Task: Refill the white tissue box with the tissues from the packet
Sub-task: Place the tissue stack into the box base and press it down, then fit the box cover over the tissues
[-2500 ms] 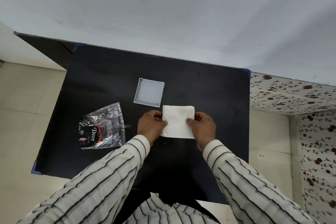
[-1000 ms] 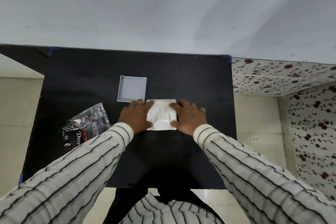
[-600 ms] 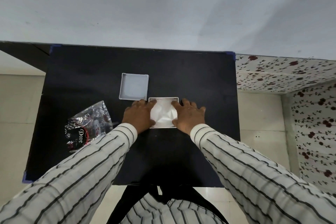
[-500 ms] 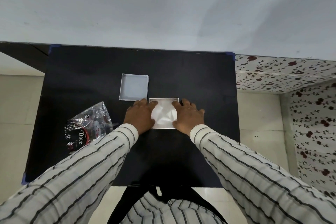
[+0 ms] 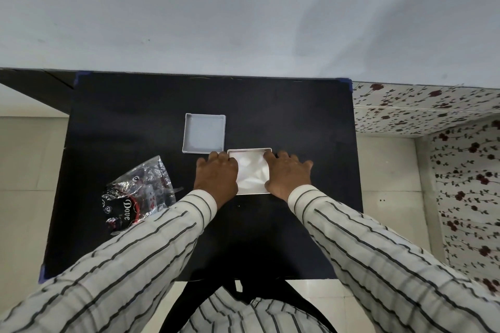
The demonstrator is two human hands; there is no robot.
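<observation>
The white tissue box [image 5: 249, 151] sits in the middle of the black table [image 5: 297, 121], with white tissues [image 5: 251, 171] lying creased inside it. My left hand [image 5: 216, 175] lies flat over the box's left side, fingers spread. On the right side rests my right hand [image 5: 287, 172], also flat with fingers apart. Both hands press down on the tissues' edges. The box's white lid [image 5: 204, 132] lies upside down just behind and left of the box. The plastic packet [image 5: 136, 193], crumpled and see-through with a black printed label, lies to the left.
A pale wall runs along the table's far edge. Tiled floor shows to the left and right. A surface with a dark red flower pattern [image 5: 446, 159] stands right of the table. Blue tape marks the table's corners.
The tissue stack that I held above the table in both hands now lies inside the box. My hands have flattened onto it and have barely moved in the last second.
</observation>
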